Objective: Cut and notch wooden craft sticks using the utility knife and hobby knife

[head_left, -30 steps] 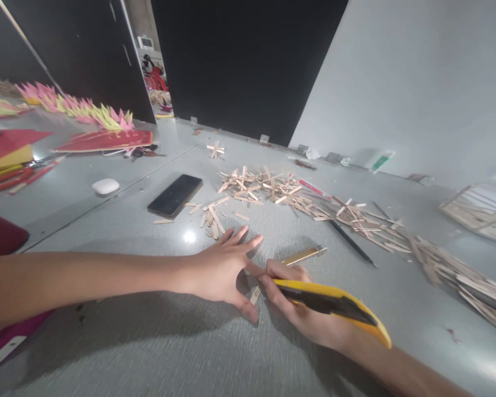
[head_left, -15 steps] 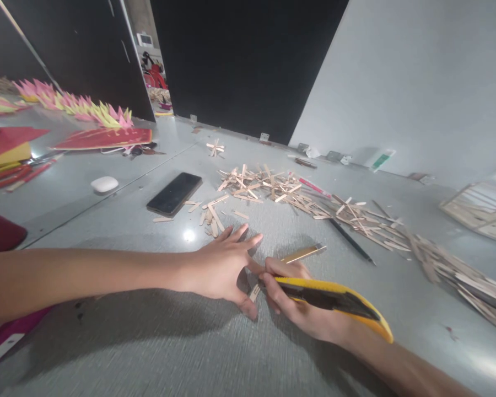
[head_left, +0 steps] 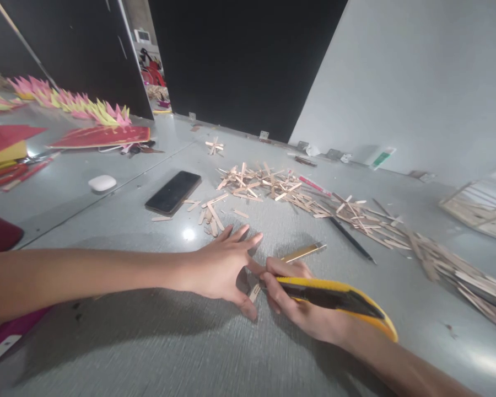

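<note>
My right hand is closed around a yellow and black utility knife, its handle slanting back over my wrist. The knife's front end meets a small wooden stick on the grey tabletop. My left hand lies with its fingers spread, thumb and forefinger on either side of that stick; part of the stick is hidden beneath the hands. Just beyond my right hand lies a narrow gold-coloured tool with a metallic tip. Cut wooden stick pieces lie beyond my left fingertips.
A smartphone and a white case lie to the left. Heaps of sticks stretch rightward past a black pen to a bundle of sticks. Pink and yellow folded paper stands back left, before dark panels.
The knife handle has swung very slightly outward to the right. Both hands stay in nearly the same place, and the view has shifted a little.
</note>
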A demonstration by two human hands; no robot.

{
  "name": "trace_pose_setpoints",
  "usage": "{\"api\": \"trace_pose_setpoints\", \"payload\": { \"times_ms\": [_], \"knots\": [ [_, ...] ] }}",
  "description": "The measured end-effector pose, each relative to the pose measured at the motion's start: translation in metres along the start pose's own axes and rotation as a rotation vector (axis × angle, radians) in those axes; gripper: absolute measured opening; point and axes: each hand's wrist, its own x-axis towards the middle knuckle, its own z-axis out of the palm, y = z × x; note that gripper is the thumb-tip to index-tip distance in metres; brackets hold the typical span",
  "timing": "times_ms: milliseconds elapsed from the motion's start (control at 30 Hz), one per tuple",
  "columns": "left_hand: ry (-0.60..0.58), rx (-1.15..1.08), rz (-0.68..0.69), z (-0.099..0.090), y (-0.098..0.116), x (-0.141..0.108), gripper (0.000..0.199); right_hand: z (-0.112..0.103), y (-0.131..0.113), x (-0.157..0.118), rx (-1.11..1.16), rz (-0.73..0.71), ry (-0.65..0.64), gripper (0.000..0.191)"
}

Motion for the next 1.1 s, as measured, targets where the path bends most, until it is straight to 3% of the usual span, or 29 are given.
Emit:
{"api": "trace_pose_setpoints", "payload": {
  "times_ms": [167,333,400,467,567,733,867,900,1033,1100],
  "knots": [
    [0.033,-0.022,0.054,0.004,-0.006,-0.002,0.078,0.003,0.005,-0.009,-0.089,-0.076,0.046,0.029],
    [0.154,-0.070,0.094,0.002,-0.011,-0.008,0.093,0.005,0.002,-0.016,-0.427,-0.322,0.054,0.024],
    [0.215,-0.108,0.055,-0.002,-0.009,-0.011,0.080,0.001,-0.006,-0.017,-0.617,-0.412,0.005,0.023],
    [0.237,-0.131,-0.011,-0.005,-0.005,-0.014,0.047,-0.005,-0.014,-0.018,-0.794,-0.462,-0.039,0.026],
    [0.194,-0.157,-0.054,-0.008,0.002,-0.019,0.004,-0.011,-0.019,-0.024,-0.980,-0.404,-0.047,0.033],
    [0.133,-0.181,-0.059,-0.008,0.010,-0.028,0.013,-0.018,0.001,-0.046,-1.086,-0.139,0.083,0.035],
    [0.112,-0.206,-0.099,-0.013,0.018,-0.039,0.013,-0.033,0.014,-0.062,-1.112,-0.040,0.145,0.045],
    [0.099,-0.249,-0.113,-0.015,0.023,-0.041,0.014,-0.038,0.015,-0.063,-1.112,-0.032,0.153,0.050],
    [0.126,-0.771,-0.176,-0.025,0.045,-0.051,0.029,-0.056,0.014,-0.046,-1.111,-0.027,0.189,0.064],
    [0.159,-0.834,-0.166,-0.028,0.054,-0.056,0.039,-0.060,0.016,-0.032,-1.104,-0.046,0.182,0.059]
  ]
}}
